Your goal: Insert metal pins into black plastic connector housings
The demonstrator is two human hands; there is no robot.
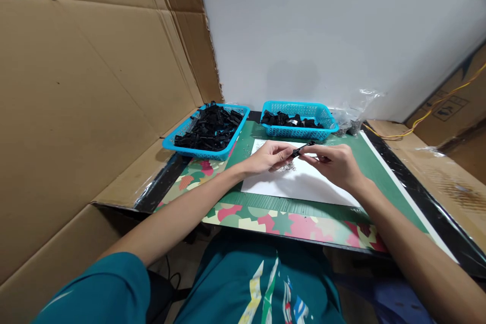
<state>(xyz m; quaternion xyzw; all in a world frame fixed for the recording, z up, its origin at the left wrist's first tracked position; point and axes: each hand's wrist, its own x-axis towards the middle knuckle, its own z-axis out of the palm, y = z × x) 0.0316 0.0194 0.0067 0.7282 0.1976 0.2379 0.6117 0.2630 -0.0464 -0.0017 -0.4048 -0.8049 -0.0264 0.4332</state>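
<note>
Between my two hands is a small black plastic piece [297, 152], held above a white sheet of paper [304, 185]. My left hand [269, 156] pinches its left end with thumb and fingers. On the other side, my right hand [336, 161] has its fingers closed at the piece's right end; whether something tiny is also in them I cannot make out. A little heap of small metallic bits [289, 166] lies on the paper just under my hands. Part of the black piece is hidden by my fingers.
At the back left, a blue basket [201, 153] is heaped with black pieces. Another blue basket [299, 133] at the back holds fewer of them. Clear plastic bags [347, 120] with small grey contents stand beside it. Cardboard walls [94, 76] flank the table, with a yellow cable [417, 121] at right.
</note>
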